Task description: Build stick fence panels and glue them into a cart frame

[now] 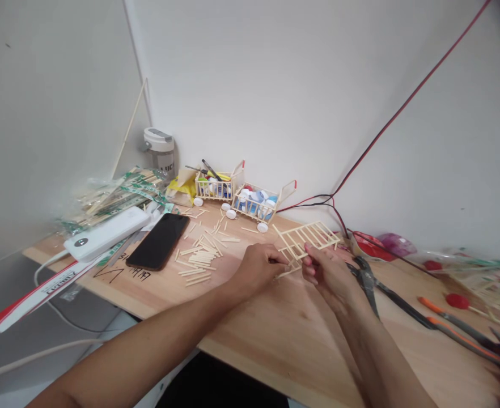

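Note:
A small frame of thin wooden sticks [313, 233], built like the side and floor of a little cart, is tilted above the table between my hands. My right hand [324, 272] pinches its near edge between thumb and fingers. At the frame's left lower corner, the fingers of my left hand [265, 262] are pressed together; what lies in that pinch is too small to make out. Left of my left hand a heap of short cut sticks [201, 258] lies loose on the wood. Two finished stick carts [256, 204] with white wheels stand behind, filled with bottle caps and pens.
A black phone [159, 241], a white power strip [107, 232] and bagged sticks [105, 198] lie left, with a lidded cup [160, 150] behind. Pliers [367, 280] and orange-handled tools [458, 323] lie right. A red-black cable [381, 130] runs down the wall to the table.

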